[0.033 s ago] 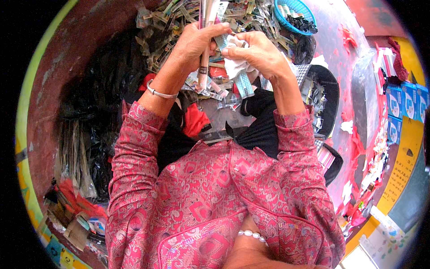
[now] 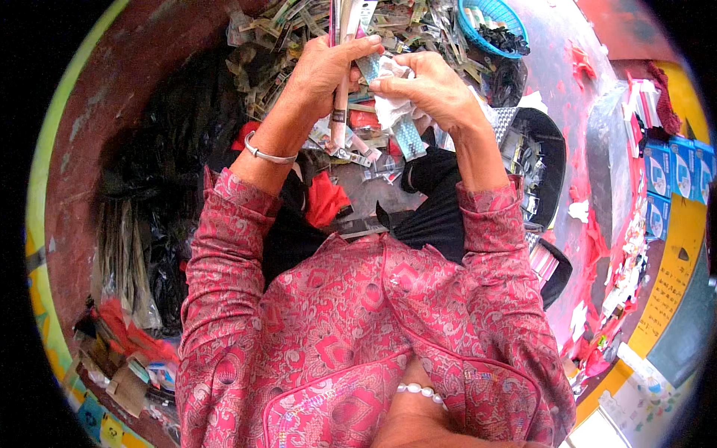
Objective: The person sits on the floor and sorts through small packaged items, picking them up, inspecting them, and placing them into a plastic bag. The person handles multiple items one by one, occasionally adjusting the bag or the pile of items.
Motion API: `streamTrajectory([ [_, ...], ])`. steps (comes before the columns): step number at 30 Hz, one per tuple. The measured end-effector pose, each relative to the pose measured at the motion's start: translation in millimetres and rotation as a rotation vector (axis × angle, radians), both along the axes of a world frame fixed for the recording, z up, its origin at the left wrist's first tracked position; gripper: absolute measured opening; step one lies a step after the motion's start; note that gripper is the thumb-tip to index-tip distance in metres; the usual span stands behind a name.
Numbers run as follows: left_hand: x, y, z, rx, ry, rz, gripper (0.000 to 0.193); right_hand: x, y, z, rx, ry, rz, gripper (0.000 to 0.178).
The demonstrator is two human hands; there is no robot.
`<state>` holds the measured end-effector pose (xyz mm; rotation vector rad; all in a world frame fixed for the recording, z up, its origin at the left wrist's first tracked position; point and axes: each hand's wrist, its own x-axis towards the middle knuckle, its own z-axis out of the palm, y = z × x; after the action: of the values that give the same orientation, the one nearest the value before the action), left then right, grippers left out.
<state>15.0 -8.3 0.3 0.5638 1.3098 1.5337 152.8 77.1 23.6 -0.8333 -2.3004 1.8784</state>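
My left hand is closed around a bundle of long, slim packets that stands upright and runs out past the top of the picture. A crumpled white tissue or cloth is pinched between the thumb and fingers of my right hand. It is pressed round a flat light-blue dotted strip, which slants from beside my left thumb down to the right. What the strip is, I cannot make out. Beneath both hands lies a large heap of small slim packets.
At the far right of the heap stands a blue plastic basket with black pieces inside. Right of my knees, an open black case holds small packets. Black plastic sheeting lies on the left. Blue boxes are stacked at the right edge.
The dotted strip and the white tissue have shifted very slightly in my right hand. My left hand and its bundle look the same.
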Motion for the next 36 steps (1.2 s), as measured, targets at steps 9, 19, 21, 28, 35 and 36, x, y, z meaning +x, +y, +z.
streamTrajectory([
  [9,-19,-2,-5,0.041,-0.228,0.196,0.012,11,-3,6,0.009,-0.131,0.013,0.026],
  [19,-36,-3,-16,0.009,-0.329,0.264,0.013,26,11,-10,0.045,-0.106,0.07,0.02],
  [21,-41,-2,-19,0.009,-0.347,0.284,0.011,29,13,-10,-0.002,-0.103,0.053,0.02],
  [28,-20,2,-13,-0.031,-0.196,0.25,0.011,47,49,11,-0.397,0.289,-0.371,0.023],
  [35,-2,5,-7,0.066,-0.005,0.167,0.014,-1,15,0,-0.219,0.273,-0.265,0.031],
  [36,-1,3,-5,0.059,0.009,0.133,0.014,-4,11,0,-0.248,0.275,-0.237,0.03],
])
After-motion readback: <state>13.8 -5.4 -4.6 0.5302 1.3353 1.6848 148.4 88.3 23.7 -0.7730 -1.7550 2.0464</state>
